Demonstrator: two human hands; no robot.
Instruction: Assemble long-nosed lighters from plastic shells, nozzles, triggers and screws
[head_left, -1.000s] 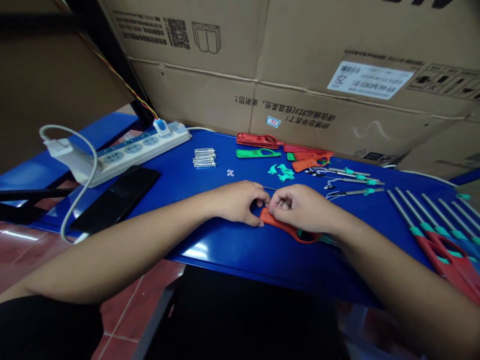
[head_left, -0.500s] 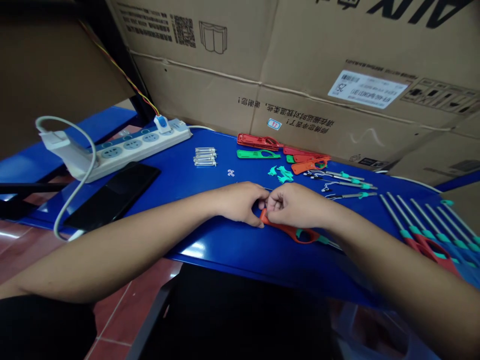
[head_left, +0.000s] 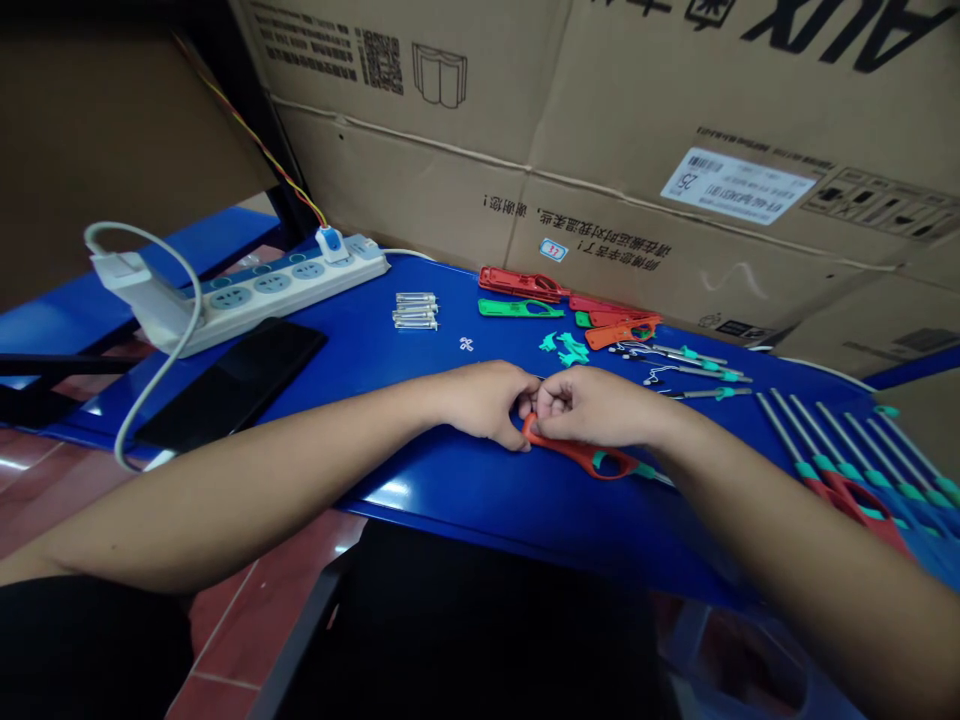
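An orange-red long-nozzle lighter (head_left: 574, 455) with a teal trigger lies at the table's middle, its nozzle pointing right under my right forearm. My left hand (head_left: 491, 400) curls around its butt end, thumb against the near side. My right hand (head_left: 589, 403) is closed in a pinch over the same end, fingertips meeting those of my left hand. What the fingertips press there is hidden. Beyond my hands lie several teal triggers (head_left: 572, 350), a green shell half (head_left: 521, 308), red shell halves (head_left: 521, 283) and an orange shell half (head_left: 622, 332).
Metal nozzles with wires (head_left: 705, 371) lie right of the shells; finished-looking lighters (head_left: 847, 485) line the right edge. Small clear tubes (head_left: 416, 310), tiny white pieces (head_left: 466, 344), a black phone (head_left: 236, 385) and a power strip (head_left: 277, 285) are leftward. A cardboard box (head_left: 450, 190) stands behind.
The view has shifted slightly. Both hands stay at the lighter's butt end, with only slight finger movement.
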